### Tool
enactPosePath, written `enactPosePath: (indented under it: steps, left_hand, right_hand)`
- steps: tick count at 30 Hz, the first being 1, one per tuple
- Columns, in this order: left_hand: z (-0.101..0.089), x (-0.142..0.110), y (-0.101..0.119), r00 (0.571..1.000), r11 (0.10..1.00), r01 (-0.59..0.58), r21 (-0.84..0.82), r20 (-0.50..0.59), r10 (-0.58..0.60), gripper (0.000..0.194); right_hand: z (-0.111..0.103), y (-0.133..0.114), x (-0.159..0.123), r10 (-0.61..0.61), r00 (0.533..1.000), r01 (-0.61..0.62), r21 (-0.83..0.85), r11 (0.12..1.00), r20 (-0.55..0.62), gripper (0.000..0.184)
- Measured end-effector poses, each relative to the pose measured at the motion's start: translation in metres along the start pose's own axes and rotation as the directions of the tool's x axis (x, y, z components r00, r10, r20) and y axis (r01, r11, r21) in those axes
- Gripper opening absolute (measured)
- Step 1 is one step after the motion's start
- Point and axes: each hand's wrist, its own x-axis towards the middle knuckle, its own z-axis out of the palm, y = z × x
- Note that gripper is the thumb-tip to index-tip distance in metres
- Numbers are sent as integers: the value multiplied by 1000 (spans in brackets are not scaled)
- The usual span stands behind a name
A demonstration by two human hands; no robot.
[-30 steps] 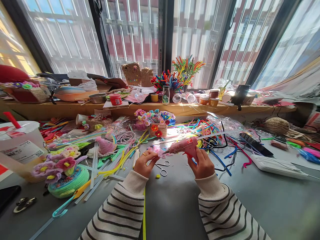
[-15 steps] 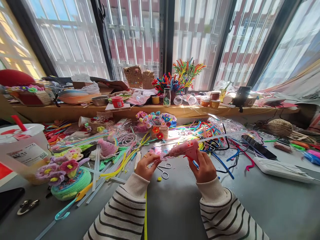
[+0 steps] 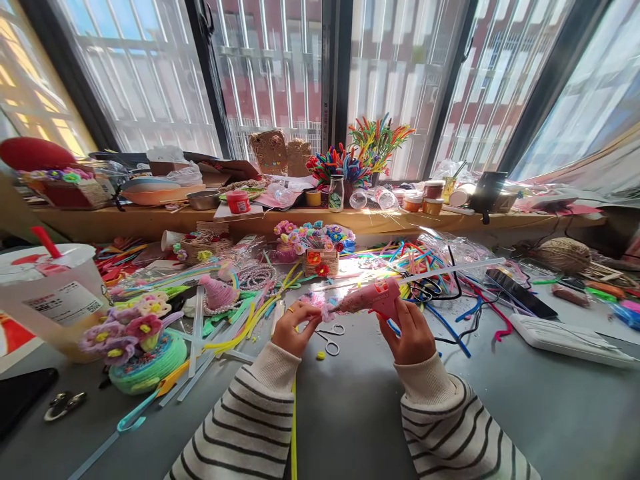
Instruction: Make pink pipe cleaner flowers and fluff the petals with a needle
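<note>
My right hand (image 3: 411, 332) is wrapped round the handle of a pink hot glue gun (image 3: 367, 299), its nozzle pointing left. A long clear glue stick (image 3: 450, 271) shows behind the gun, reaching to the right. Between thumb and fingers my left hand (image 3: 296, 327) pinches a small pink and lilac fuzzy flower (image 3: 327, 309). The nozzle tip is at the flower, perhaps touching it; glare hides the exact contact. Just below lie small silver scissors (image 3: 331, 341) and a yellow bit (image 3: 321, 355) of fuzzy stem.
Pipe-cleaner flowers in a green pot (image 3: 150, 363), glue sticks (image 3: 196, 333) and a lidded drink cup (image 3: 55, 300) stand at left. Tangled pipe cleaners (image 3: 400, 257), black scissors (image 3: 426, 288), a phone (image 3: 520, 293) and a white case (image 3: 570, 340) lie at right. A cluttered sill (image 3: 280, 223) runs behind.
The whole view has shifted slightly to the right and up. Both hands keep their grip, with the glue gun's nozzle still at the flower.
</note>
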Motion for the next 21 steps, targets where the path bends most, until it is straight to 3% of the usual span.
enactPosePath:
  steps: [10, 21]
  left_hand:
    - [6, -3, -12, 999, 1000, 17, 3, -49, -17, 10]
    - [2, -1, 5, 998, 999, 49, 20, -47, -48, 7]
  right_hand:
    - [0, -5, 2, 23, 999, -23, -30, 999, -25, 41]
    - [-2, -8, 4, 25, 1000, -26, -67, 997, -14, 38]
